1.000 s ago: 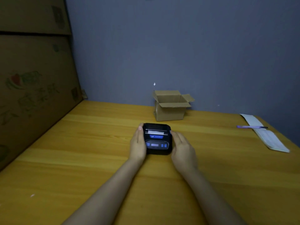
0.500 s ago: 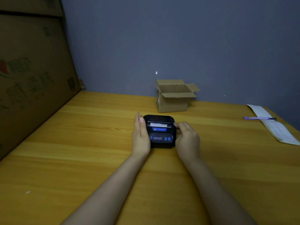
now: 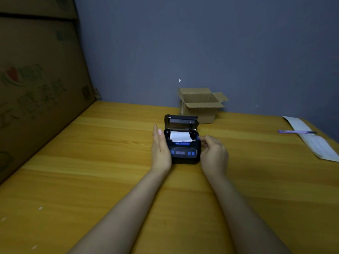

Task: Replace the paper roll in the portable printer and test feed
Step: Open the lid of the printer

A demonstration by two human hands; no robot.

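A small black portable printer (image 3: 184,155) with blue buttons sits on the wooden table (image 3: 91,162). Its lid (image 3: 181,121) stands open at the back. A white paper roll (image 3: 180,136) shows in the bay, its loose end lying toward the front. My left hand (image 3: 160,150) lies flat against the printer's left side, fingers straight and together. My right hand (image 3: 213,153) is curled at the right side, its fingertips on a blue tab by the bay's corner.
An open, small cardboard box (image 3: 200,105) stands just behind the printer by the grey wall. Large cardboard boxes (image 3: 36,85) line the table's left edge. At the far right lie a long white paper strip (image 3: 315,142) and a purple pen (image 3: 295,132).
The printer's lid was shut and now stands open, showing the paper roll. My right hand moved from the printer's side up to its right rear corner. My left hand stayed.
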